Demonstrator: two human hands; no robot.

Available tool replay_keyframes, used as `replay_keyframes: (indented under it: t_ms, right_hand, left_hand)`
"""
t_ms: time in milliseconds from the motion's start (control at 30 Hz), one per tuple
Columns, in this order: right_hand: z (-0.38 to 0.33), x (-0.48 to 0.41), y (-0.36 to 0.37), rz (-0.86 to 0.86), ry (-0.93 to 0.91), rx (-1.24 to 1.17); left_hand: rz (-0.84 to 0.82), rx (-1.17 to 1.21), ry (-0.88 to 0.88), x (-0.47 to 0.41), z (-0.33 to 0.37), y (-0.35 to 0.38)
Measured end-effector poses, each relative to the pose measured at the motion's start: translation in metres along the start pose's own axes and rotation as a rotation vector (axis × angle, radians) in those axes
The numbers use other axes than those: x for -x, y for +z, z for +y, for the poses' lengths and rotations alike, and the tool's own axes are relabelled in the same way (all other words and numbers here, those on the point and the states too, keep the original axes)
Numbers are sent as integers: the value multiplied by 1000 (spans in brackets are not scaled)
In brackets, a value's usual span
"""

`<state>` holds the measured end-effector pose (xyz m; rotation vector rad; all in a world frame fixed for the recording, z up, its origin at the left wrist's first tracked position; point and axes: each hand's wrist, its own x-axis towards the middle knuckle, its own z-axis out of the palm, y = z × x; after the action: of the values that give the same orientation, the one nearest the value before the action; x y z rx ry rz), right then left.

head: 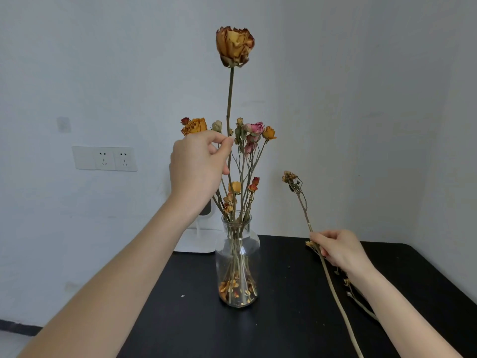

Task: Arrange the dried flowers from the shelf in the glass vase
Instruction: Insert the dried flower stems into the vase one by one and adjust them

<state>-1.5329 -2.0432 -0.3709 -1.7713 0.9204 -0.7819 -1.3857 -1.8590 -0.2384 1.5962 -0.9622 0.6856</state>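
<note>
fig. — seating the tallest stem. the left hand, at 11 o'clock of the clear glass bottle-shaped vase, pinches the stalk of a tall dried yellow rose with brown-edged petals between thumb and forefinger, the other fingers loosely curled. the rose head stands at 12 o'clock, well above the bunch of small orange, pink and red dried blooms in the vase. its stalk runs down among theirs toward the neck; whether its foot has reached the bottom cannot be told.

the right hand, at 3 o'clock of the vase and over the black table top, has its fingers curled round a thin pale sprig with a small withered head, held clear of the vase. more dried stems lie on the table beside that wrist.

technique: keep the pinch light and low on the stalk and guide it straight down the neck — a sideways push would likely snap brittle neighbours or shed more petals like those lying in the vase.
</note>
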Motion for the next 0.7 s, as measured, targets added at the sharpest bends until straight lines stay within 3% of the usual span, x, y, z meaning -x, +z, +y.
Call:
replay_keyframes:
  t_ms: [400,700]
  right_hand:
    - [1,-3,4,-7,9,6]
    - [5,-4,5,-1,13,11]
  left_hand:
    - [-49,13,-48,-24,12,4]
    - [-337,-313,17,-14,2,18]
